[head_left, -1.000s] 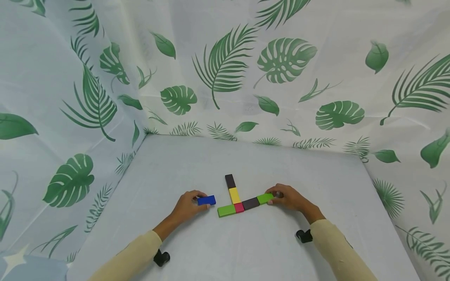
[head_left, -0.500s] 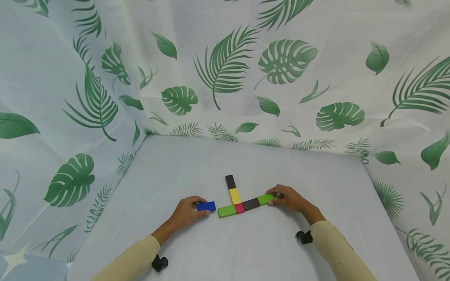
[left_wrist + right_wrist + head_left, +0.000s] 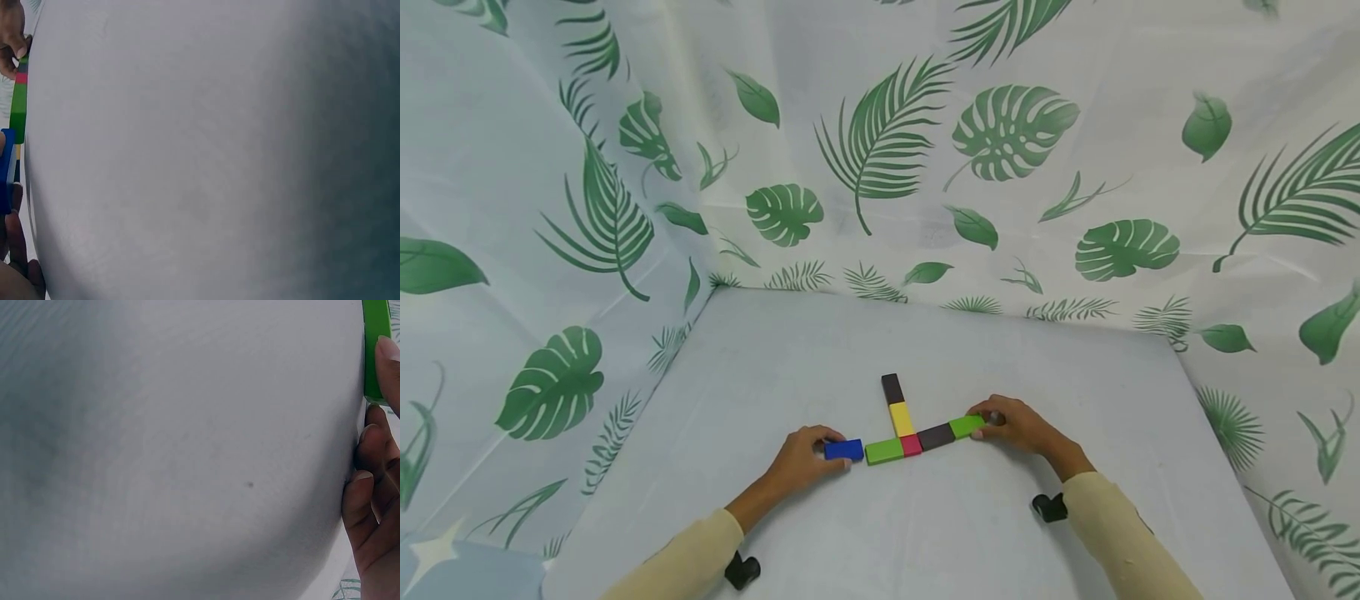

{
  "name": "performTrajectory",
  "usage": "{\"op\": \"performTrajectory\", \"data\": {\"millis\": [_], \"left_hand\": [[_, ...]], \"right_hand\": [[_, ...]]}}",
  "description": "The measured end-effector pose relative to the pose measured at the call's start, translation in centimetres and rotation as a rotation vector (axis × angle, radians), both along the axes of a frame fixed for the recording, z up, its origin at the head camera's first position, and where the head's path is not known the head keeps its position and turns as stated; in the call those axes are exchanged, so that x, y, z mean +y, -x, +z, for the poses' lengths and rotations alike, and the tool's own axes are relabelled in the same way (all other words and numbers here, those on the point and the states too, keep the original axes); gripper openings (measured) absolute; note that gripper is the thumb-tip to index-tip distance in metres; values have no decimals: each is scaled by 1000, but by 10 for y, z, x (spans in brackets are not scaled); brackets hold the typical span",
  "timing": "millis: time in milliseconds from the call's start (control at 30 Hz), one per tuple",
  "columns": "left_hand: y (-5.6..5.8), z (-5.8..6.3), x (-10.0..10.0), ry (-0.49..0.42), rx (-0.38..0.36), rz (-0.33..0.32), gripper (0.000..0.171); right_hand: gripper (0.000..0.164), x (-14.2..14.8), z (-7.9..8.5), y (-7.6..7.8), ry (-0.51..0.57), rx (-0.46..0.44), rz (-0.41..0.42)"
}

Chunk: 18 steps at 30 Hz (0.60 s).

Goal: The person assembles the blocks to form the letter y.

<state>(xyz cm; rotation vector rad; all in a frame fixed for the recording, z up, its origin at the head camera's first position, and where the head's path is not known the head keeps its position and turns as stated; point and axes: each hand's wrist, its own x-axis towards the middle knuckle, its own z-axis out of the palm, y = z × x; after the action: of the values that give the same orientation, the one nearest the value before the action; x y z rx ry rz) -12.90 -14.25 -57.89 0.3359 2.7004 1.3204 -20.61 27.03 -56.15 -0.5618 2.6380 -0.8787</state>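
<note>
A blue block (image 3: 844, 450) is pinched between the thumb and fingers of my left hand (image 3: 803, 457), its end right at the left end of a row of blocks. That row runs from a green block (image 3: 883, 452) through a small red block (image 3: 910, 444) and a dark block (image 3: 936, 436) to another green block (image 3: 966, 427). My right hand (image 3: 1018, 422) pinches this last one by its right end; in the right wrist view the thumb lies along the green block (image 3: 377, 356). A yellow block (image 3: 899, 419) and a dark block (image 3: 892, 388) extend backward from the red one.
The blocks lie on a white-covered table (image 3: 895, 533). Leaf-printed curtains (image 3: 880, 167) stand at the back and both sides. A black wrist device hangs under each sleeve, the left one (image 3: 742, 571) and the right one (image 3: 1049, 507).
My left hand has brought the blue block toward me and slightly right, to the end of the row. The right hand has stayed on the green block, and the row looks unchanged.
</note>
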Motion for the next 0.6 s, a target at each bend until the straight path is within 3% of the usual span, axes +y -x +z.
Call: {"op": "performTrajectory", "data": {"millis": [600], "left_hand": [[0,-3,4,41,22,-33,38]], "right_hand": [[40,1,-2,2,-13,7,5]]}}
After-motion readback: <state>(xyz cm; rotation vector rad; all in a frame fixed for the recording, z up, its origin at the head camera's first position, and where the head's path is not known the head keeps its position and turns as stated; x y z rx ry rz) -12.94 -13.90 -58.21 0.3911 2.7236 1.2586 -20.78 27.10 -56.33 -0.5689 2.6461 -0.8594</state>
